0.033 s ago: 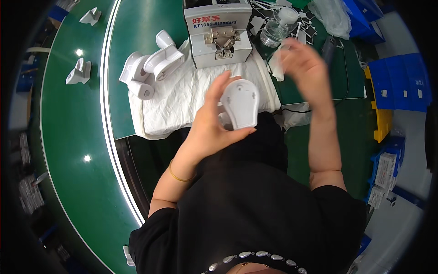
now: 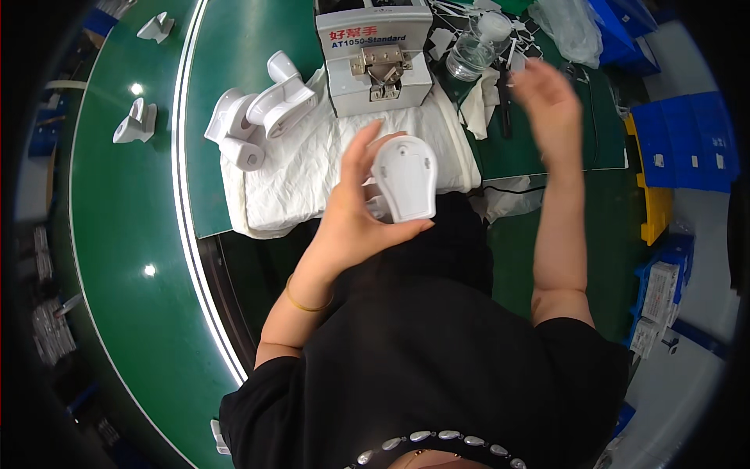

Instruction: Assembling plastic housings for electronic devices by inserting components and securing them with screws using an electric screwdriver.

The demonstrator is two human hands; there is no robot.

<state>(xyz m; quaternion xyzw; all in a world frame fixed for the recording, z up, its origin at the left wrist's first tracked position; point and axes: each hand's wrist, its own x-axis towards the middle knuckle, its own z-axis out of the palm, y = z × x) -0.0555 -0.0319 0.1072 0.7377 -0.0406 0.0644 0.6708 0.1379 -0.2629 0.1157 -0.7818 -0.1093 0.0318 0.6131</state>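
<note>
My left hand (image 2: 355, 199) is closed round a white plastic housing (image 2: 406, 180), thumb at its lower edge and fingers behind it. The housing is held up with its rimmed, recessed face towards me; small holes show near its top and sides. Out to the right, my right hand (image 2: 551, 105) is raised over the table, near a pile of small white and dark flat pieces (image 2: 519, 39). Motion smears its fingers, so whether it holds anything cannot be made out. Left of it lie a crumpled pale cloth (image 2: 480, 102) and a dark slim tool (image 2: 505, 109).
Several more white housings (image 2: 281, 105) rest on a white cloth (image 2: 289, 187) before a grey machine (image 2: 379, 70) with a metal clamp. A clear round container (image 2: 469, 59) stands right of it. White parts dot the green surface (image 2: 125, 234) at left; blue bins (image 2: 683, 144) stand right.
My right hand has moved right and slightly up, uncovering more of the pale cloth and the dark tool. My left hand has shifted slightly left with the housing.
</note>
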